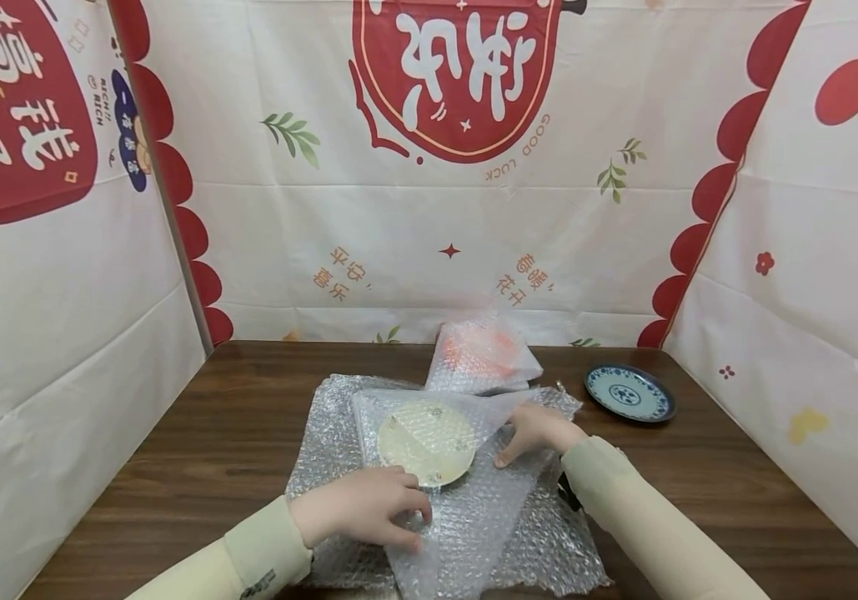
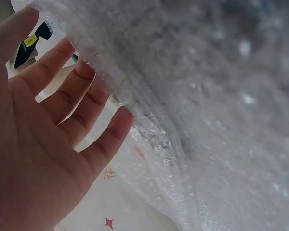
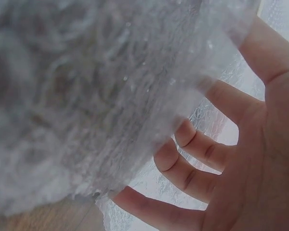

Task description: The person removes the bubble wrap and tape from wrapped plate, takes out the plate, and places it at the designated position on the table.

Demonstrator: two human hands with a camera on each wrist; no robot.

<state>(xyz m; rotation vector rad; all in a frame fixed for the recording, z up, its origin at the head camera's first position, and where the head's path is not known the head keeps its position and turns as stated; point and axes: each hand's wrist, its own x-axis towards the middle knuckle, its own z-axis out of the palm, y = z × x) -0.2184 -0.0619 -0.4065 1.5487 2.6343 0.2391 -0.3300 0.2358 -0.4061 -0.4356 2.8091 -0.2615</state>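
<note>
A pale yellow-green plate lies in the middle of the table under a folded sheet of clear bubble wrap, its outline showing through. My left hand is at the plate's lower left, fingers spread and lightly bent. In the left wrist view its fingertips touch the wrap's edge. My right hand is on the plate's right side, by the flap folded over it. In the right wrist view, spread fingers and thumb reach to the bubble wrap, which partly covers their tips.
A larger sheet of bubble wrap spreads beneath on the brown wooden table. Behind it a wrapped item with red patches stands near the back edge. A blue patterned plate sits at the back right. Printed cloth walls enclose the table.
</note>
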